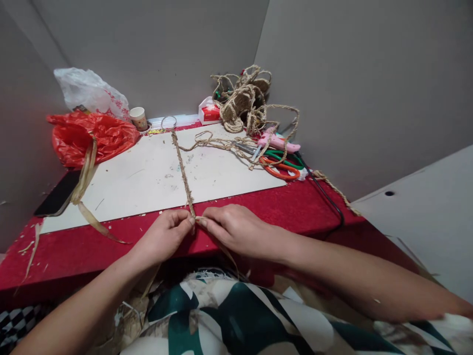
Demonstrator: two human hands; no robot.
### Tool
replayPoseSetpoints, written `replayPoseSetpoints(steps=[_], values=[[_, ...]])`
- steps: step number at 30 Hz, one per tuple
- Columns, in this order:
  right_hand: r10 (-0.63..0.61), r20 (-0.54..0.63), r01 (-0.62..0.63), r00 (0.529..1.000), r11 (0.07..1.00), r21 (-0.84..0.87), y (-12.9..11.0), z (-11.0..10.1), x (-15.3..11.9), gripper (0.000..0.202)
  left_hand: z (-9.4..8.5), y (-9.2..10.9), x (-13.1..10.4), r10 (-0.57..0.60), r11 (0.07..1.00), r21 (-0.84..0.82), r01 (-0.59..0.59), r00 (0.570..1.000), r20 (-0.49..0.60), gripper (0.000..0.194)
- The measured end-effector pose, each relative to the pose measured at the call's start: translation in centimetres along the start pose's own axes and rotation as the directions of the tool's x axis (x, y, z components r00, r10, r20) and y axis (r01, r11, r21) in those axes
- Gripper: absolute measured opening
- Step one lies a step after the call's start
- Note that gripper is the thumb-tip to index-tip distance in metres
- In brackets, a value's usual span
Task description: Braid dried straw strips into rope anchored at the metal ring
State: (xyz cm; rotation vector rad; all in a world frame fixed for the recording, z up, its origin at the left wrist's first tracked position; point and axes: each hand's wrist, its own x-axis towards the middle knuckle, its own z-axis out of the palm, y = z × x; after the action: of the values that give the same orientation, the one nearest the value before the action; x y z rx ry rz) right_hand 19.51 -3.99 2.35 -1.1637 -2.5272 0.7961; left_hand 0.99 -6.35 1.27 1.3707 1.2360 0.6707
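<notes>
A braided straw cord (pixel 182 170) runs from a metal ring (pixel 169 123) at the back of the white board down to the table's front edge. My left hand (pixel 164 234) pinches the cord's near end between thumb and fingers. Close beside it on the right, my right hand (pixel 232 229) is closed on a thin straw strand that comes off the same end. Below my hands, loose strands hang over the red cloth's edge. The fingertips of both hands nearly touch.
A white board (pixel 148 172) lies on the red cloth (pixel 295 204). Straw strips (pixel 86 170) and a phone (pixel 58 193) are at left, near a red bag (pixel 92 135) and paper cup (pixel 138 119). Right are coiled rope (pixel 240 103), orange-handled scissors (pixel 279 172) and a pink glue gun (pixel 278 141).
</notes>
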Motion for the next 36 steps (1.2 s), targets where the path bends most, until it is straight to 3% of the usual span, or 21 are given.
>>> replayPoseSetpoints(steps=[3,6,12,16,17,19,22,23,27,30,36], values=[[-0.001,-0.009,0.001,1.000,0.999,0.054,-0.4,-0.5,-0.7,0.035,0.5,-0.2,-0.1,0.052,0.999,0.018,-0.051,0.998,-0.042,0.031],[-0.039,0.006,0.038,0.999,0.998,0.055,-1.1,0.2,-1.2,0.031,1.3,-0.2,-0.3,0.064,0.992,-0.098,-0.075,0.992,-0.108,0.027],[-0.104,0.026,0.107,0.994,0.972,-0.209,-2.0,2.6,-1.5,0.031,2.7,-0.5,-0.7,-0.058,0.909,-0.416,-0.011,0.987,-0.153,0.033],[-0.214,0.147,0.230,0.966,0.967,-0.105,-2.2,0.9,-1.8,0.030,2.5,-1.0,-0.7,-0.008,0.916,-0.396,-0.061,0.985,-0.170,0.029],[-0.227,0.141,0.236,0.964,0.970,-0.053,-2.1,0.0,-1.6,0.033,2.2,-1.1,-0.7,0.009,0.923,-0.377,-0.080,0.983,-0.186,0.029],[-0.201,0.006,0.201,0.980,0.979,0.020,-1.5,-1.9,-0.5,0.037,1.7,-0.9,-0.6,0.035,0.937,-0.332,-0.110,0.974,-0.224,0.030],[-0.092,-0.308,0.110,0.947,0.993,0.041,0.6,-4.1,3.5,0.036,0.8,-0.4,-0.6,0.029,0.964,-0.249,-0.093,0.968,-0.250,0.032],[-0.057,-0.333,0.074,0.941,0.997,0.038,1.5,-4.6,5.5,0.034,0.6,-0.3,-0.6,0.027,0.974,-0.211,-0.081,0.969,-0.247,0.032],[0.122,-0.279,-0.142,0.952,0.988,-0.053,4.1,-5.1,14.4,0.031,0.2,-0.4,-0.6,0.132,0.991,0.030,-0.129,0.966,-0.223,0.030],[0.239,-0.308,-0.294,0.921,0.945,-0.145,4.5,-4.7,20.1,0.036,0.1,-0.7,-0.6,0.211,0.961,0.226,-0.162,0.954,-0.211,0.028],[0.318,-0.296,-0.359,0.901,0.928,-0.098,4.8,-3.4,26.6,0.025,-0.7,-0.5,-0.3,0.223,0.892,0.441,-0.101,0.947,-0.233,0.027]])
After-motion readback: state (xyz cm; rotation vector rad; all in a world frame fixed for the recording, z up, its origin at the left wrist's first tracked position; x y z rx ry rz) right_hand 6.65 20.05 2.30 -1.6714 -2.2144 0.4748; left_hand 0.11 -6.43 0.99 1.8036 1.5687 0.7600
